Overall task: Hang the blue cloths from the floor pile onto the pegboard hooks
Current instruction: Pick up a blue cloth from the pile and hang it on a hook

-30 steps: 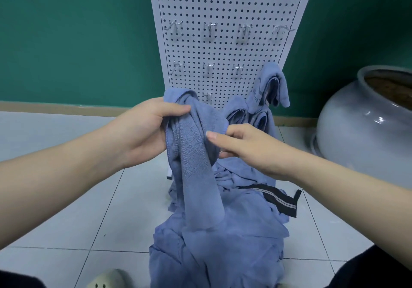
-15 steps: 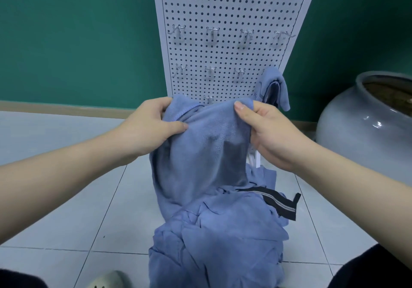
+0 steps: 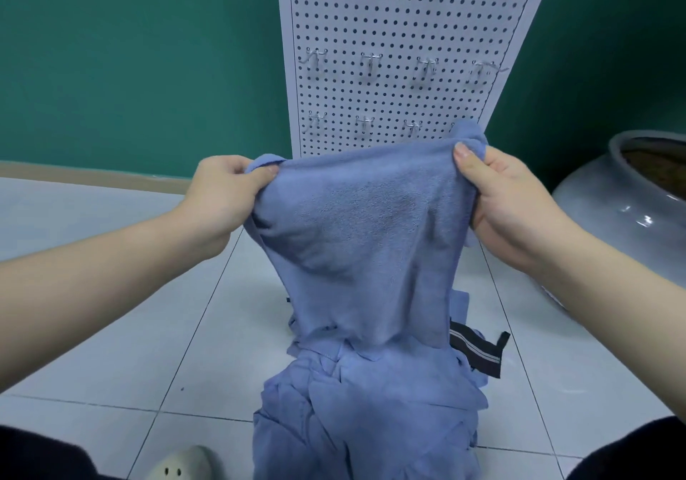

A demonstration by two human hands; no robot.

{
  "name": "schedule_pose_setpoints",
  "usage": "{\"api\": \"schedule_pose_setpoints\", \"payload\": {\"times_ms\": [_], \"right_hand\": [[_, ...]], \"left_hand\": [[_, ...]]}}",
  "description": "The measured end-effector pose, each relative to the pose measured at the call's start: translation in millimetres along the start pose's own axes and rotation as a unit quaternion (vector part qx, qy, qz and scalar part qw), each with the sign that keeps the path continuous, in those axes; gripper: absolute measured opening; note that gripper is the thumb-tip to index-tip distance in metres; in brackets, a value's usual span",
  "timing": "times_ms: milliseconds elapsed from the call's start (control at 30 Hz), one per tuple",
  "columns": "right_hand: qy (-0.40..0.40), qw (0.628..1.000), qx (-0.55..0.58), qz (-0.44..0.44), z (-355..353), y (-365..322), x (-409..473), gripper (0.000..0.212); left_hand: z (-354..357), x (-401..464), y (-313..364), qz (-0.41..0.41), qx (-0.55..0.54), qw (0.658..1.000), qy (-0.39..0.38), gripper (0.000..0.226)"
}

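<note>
A blue cloth (image 3: 365,234) hangs spread out between my hands in front of the white pegboard (image 3: 404,15). My left hand (image 3: 222,193) pinches its top left corner and my right hand (image 3: 508,197) grips its top right corner. Its lower end reaches down to the pile of blue cloths (image 3: 371,412) on the floor. Several bare metal hooks (image 3: 371,63) stick out of the board above the cloth. The board's lower part is hidden behind the cloth.
A large grey ceramic pot (image 3: 627,201) stands on the floor at the right. A dark striped strap (image 3: 479,349) pokes out of the pile. A pale shoe (image 3: 182,466) shows at the bottom edge. White tiled floor lies to the left.
My hands have moved apart and pulled the bunched cloth open into a wide sheet. It now covers the cloths that hung low on the board.
</note>
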State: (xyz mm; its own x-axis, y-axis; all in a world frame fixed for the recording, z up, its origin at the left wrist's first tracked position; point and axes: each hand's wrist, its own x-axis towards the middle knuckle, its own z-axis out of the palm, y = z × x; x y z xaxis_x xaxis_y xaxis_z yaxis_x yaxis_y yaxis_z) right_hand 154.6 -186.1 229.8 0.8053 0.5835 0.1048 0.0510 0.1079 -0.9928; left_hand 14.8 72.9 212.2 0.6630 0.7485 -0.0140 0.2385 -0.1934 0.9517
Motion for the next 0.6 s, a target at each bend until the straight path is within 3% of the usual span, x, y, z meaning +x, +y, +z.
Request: {"api": "schedule_pose_setpoints", "payload": {"times_ms": [133,267,367,500,600], "right_hand": [[0.031,0.999,-0.004,0.000,-7.0,-2.0,3.3,0.042],[0.053,0.998,0.009,0.014,-13.6,-6.8,4.9,0.033],[0.054,0.998,0.008,0.023,-19.1,-7.5,6.0,0.032],[0.061,0.996,0.049,0.036,-27.1,-10.0,9.7,0.034],[0.053,0.994,0.085,0.049,-32.9,-11.5,14.1,0.045]], "left_hand": [[-6.9,6.8,-3.0,-0.041,-0.068,0.997,-0.008,0.032],[-8.3,7.6,-0.4,-0.093,-0.090,0.992,-0.006,0.033],[-11.6,7.3,-0.4,-0.110,-0.162,0.978,-0.077,0.030],[-16.0,0.6,6.0,-0.057,-0.200,0.958,-0.196,0.014],[-15.7,-5.6,7.2,-0.024,-0.174,0.959,-0.224,0.032]]}}
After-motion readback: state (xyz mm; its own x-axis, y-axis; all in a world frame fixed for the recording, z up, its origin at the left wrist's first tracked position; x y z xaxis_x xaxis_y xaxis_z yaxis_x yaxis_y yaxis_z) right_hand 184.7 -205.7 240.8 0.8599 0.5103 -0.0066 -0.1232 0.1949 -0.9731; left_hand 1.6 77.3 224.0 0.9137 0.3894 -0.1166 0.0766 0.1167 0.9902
